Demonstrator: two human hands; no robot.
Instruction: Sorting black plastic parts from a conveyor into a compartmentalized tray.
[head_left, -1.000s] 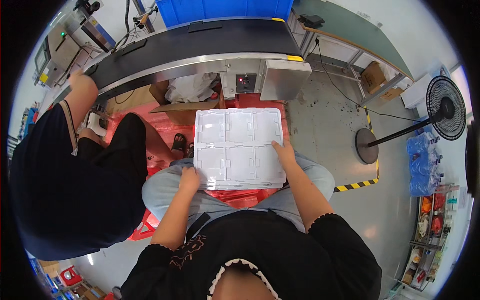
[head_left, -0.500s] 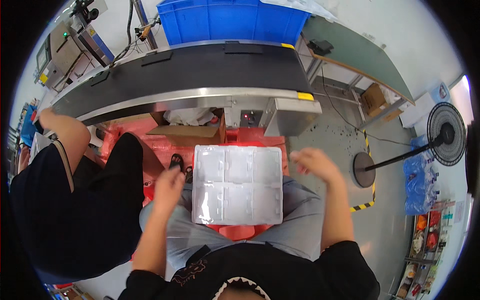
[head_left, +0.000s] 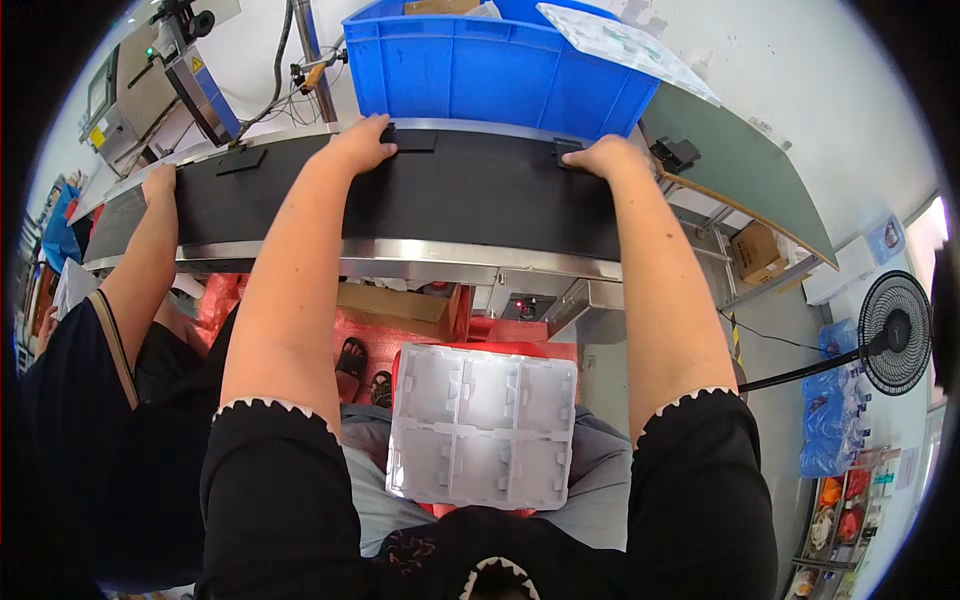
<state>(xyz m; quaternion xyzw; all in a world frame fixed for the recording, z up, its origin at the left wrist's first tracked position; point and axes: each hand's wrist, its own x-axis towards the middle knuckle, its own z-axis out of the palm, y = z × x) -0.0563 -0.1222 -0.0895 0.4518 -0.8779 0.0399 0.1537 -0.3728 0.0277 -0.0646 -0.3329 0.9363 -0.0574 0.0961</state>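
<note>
- Reaching forward over the black belt, both arms are now stretched well past the white tray; half a second ago the hands were raised on either side of it, and a second ago they held its edges.
- The left hand is now at the left end of a flat black piece lying near the belt's far edge. Thumb and fingers curl around that end; whether they are clamped on it, I cannot tell.
- The right hand is now at a second black piece, just in front of the blue crate. The thumb overlaps this piece, but the other fingers are partly hidden, so I cannot tell whether they grip it.
- The tray lies untouched over the lap, between the legs of the jeans, its six compartments facing up.
- For the work in hand, this looks like a shift from handling the tray to handling the black pieces, one per hand.
- Farther left, a third black piece lies on the belt, near a co-worker's hand but apart from it.
</note>
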